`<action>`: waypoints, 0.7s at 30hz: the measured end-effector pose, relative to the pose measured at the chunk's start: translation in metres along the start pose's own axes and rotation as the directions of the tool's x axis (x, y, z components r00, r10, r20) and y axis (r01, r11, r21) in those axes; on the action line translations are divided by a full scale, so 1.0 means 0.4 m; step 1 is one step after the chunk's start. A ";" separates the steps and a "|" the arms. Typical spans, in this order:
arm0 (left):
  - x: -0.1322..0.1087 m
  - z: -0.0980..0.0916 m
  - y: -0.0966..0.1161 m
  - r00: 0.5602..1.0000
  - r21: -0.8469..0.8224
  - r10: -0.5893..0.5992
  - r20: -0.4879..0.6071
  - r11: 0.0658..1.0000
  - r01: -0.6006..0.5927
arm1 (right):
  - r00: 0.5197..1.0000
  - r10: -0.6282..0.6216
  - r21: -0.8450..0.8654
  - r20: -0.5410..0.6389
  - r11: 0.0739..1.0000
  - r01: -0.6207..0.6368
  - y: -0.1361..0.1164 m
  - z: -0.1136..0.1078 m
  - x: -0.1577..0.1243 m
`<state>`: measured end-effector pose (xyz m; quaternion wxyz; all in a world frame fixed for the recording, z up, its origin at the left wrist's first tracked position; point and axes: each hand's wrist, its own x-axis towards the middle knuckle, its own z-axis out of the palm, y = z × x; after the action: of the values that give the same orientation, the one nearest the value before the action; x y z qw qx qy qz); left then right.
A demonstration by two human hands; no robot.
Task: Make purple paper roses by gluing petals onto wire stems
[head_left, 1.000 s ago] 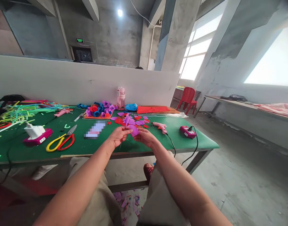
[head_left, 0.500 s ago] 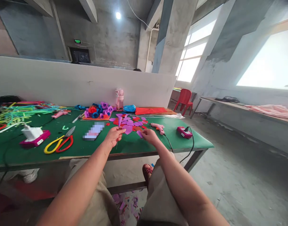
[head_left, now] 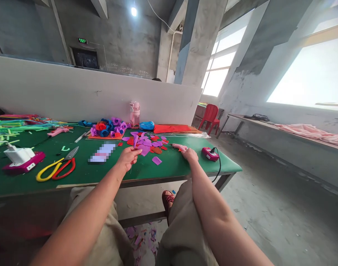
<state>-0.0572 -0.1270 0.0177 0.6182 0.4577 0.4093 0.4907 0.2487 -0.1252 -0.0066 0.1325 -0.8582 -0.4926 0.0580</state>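
My left hand pinches a thin stick topped with a rolled purple petal bud, held upright over the green table. My right hand rests on the pink glue gun to the right, its fingers closing over the handle. A single purple petal lies on the table between my hands. A heap of purple and red cut petals lies just beyond.
Finished paper roses, a pink bottle and red sheets line the back by the white partition. Yellow and red scissors, a white charger on a pink base, coloured sticks sit left. A pink socket sits right.
My right hand let go of the purple petal, which now lies on the table, and moved right onto the glue gun. My left hand kept the stick upright.
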 end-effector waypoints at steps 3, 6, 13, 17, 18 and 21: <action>0.000 0.000 0.000 1.000 0.037 -0.020 -0.009 0.999 0.020 | 1.000 0.011 0.000 0.000 1.000 -0.011 0.002 0.004 -0.003; -0.006 -0.004 0.001 0.998 0.121 -0.056 0.005 0.991 0.055 | 0.997 0.027 0.032 -0.070 0.999 -0.024 0.000 -0.020 -0.029; -0.018 -0.029 0.009 0.993 0.364 -0.116 -0.023 0.924 0.117 | 0.896 -0.124 0.311 -0.427 0.910 0.274 -0.045 -0.052 -0.145; -0.015 -0.042 0.016 0.987 0.529 -0.156 -0.048 0.834 0.157 | 0.948 -0.277 0.611 -0.156 0.728 0.313 -0.070 -0.007 -0.171; -0.013 -0.045 0.017 0.987 0.566 -0.154 -0.049 0.810 0.154 | 0.943 -0.309 0.661 -0.127 0.682 0.313 -0.074 0.002 -0.172; -0.004 -0.053 0.015 0.988 0.608 -0.149 -0.049 0.780 0.147 | 0.921 -0.373 0.743 -0.113 0.584 0.328 -0.080 0.011 -0.176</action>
<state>-0.0792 -0.1245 0.0184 0.4747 0.5993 0.5795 0.2822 0.1856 -0.1696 -0.0037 0.4689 -0.6100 -0.5871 0.2518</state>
